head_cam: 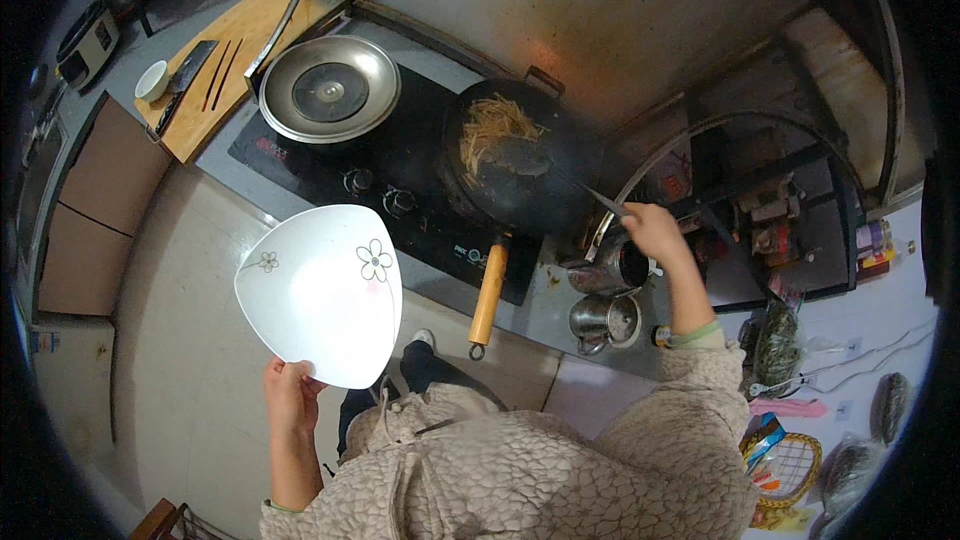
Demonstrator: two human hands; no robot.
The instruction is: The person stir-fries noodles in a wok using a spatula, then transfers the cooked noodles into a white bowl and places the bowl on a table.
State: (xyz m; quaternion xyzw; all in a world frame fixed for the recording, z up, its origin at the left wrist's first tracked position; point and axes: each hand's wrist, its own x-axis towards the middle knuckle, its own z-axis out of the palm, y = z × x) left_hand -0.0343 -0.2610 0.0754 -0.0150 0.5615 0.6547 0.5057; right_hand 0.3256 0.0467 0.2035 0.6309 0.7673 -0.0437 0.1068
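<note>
My left hand point(292, 390) grips the near corner of a white plate point(322, 300) printed with flower outlines. The plate hangs over the floor in front of the stove and holds no food. My right hand point(654, 231) is closed around the handle of a spatula point(609, 202), whose blade reaches into a black wok point(547, 202). Pale yellow shredded food point(495, 127) lies heaped on the wok's far left side, beside and partly over the blade. The wok sits on the right burner of a black gas stove point(330, 172), its wooden handle point(489, 292) pointing toward me.
A metal lid point(364, 116) rests over the left burner. On a wooden cutting board point(202, 131) lie a cleaver point(193, 64), chopsticks point(223, 75) and a white bowl point(153, 81). Metal containers point(596, 319) stand right of the stove, near a curved metal rim point(652, 154). A rice cooker point(88, 45) stands far left.
</note>
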